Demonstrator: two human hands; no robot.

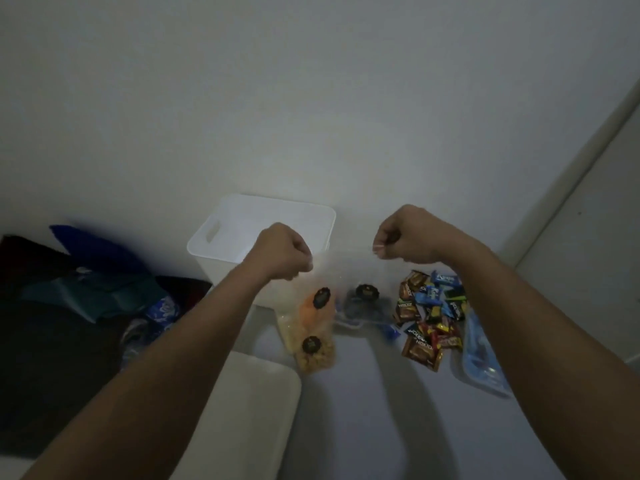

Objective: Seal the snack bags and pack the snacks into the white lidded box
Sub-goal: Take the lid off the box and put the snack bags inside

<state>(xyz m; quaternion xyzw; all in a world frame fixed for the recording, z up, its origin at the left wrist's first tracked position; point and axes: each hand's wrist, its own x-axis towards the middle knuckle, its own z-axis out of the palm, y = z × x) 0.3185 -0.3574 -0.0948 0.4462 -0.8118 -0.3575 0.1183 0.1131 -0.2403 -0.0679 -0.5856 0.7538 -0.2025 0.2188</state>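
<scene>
Above snacks, fists pinching bag

The white box stands open at the top, so its mouth is free from above. Both hands, the left hand and the right hand, pinch a clear bag stretched between them, just right of that mouth. Below, 2 snack bags and a pile of wrapped candies crowd the floor. Near them, the floor lies bare. A white lid lies near left, dark clothes further left.
</scene>
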